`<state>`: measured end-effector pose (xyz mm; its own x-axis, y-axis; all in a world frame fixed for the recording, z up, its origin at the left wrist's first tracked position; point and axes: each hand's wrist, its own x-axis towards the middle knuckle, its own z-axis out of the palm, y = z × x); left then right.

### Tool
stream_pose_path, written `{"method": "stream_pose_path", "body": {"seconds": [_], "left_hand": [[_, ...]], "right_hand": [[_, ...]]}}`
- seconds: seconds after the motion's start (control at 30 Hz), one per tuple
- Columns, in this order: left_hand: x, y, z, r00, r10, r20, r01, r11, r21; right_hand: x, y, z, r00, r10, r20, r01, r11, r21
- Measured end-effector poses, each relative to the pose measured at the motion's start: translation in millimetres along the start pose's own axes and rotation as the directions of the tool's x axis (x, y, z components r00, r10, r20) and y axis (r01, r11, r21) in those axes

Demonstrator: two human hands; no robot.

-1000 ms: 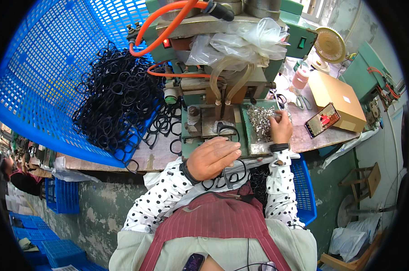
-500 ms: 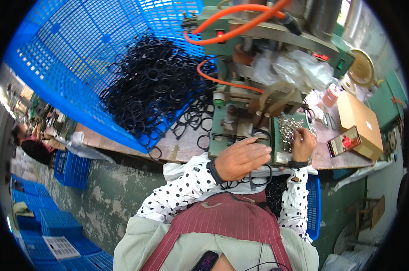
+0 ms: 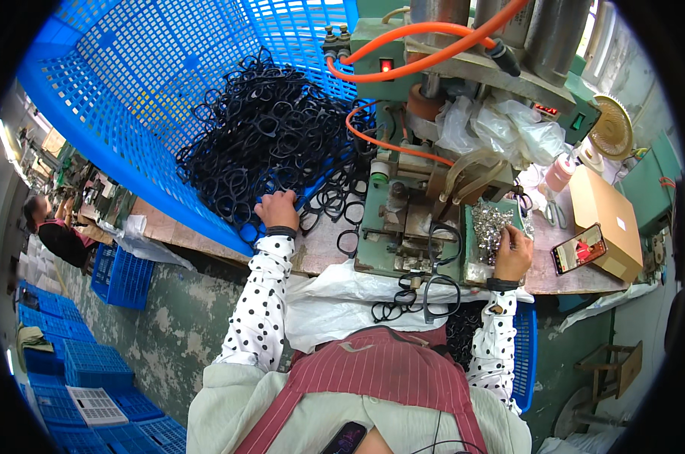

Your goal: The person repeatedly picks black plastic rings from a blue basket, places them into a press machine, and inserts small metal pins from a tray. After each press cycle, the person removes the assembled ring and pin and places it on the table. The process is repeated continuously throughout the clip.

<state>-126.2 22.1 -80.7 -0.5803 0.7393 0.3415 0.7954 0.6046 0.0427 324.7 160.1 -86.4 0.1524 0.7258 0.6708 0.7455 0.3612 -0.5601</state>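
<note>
My left hand (image 3: pixel 277 211) is at the near rim of the blue basket (image 3: pixel 123 179), its fingers curled down among black eyeglass frames (image 3: pixel 263 129). The fingertips are hidden, so what they grip cannot be seen. With thumb and fingers pinched together, my right hand (image 3: pixel 513 253) is at a pile of small silver metal pieces (image 3: pixel 489 224) in a green tray. Between the hands stands a green press (image 3: pixel 380 250). One black eyeglass frame (image 3: pixel 442 296) sits at its front, one lens ring hanging past the edge.
Orange air hoses (image 3: pixel 403 73) cross the top of the press. To the right are a phone (image 3: pixel 579 248) leaning on a cardboard box (image 3: pixel 604 216), scissors (image 3: pixel 556 213) and a pink spool (image 3: pixel 560 172). Loose frames lie beside the basket. Another person (image 3: pixel 59 234) sits at the far left.
My left hand has moved from in front of the press, left and away from me, to the basket rim, uncovering the frame on the press. My right hand stays at the metal pieces.
</note>
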Motion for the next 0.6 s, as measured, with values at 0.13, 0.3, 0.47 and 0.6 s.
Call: {"method": "stream_pose_path", "body": {"seconds": [0.13, 0.3, 0.47, 0.6], "left_hand": [[1, -12, 5, 0.988, 0.156, -0.013, -0.156, 0.986, -0.051], [-9, -15, 15, 0.910, 0.369, -0.189, -0.390, 0.916, -0.089], [2, 9, -16, 0.822, 0.306, -0.481, -0.451, 0.865, -0.220], [4, 23, -31, 0.960, 0.024, -0.280, -0.184, 0.805, -0.564]], "right_hand": [[3, -1, -3, 0.995, -0.097, -0.012, 0.097, 0.995, -0.006], [6, -24, -4, 0.997, -0.044, 0.065, 0.033, 0.988, 0.152], [15, -83, -23, 0.966, 0.085, 0.244, -0.193, 0.865, 0.463], [16, -132, -48, 0.924, 0.050, 0.380, -0.302, 0.707, 0.639]]}}
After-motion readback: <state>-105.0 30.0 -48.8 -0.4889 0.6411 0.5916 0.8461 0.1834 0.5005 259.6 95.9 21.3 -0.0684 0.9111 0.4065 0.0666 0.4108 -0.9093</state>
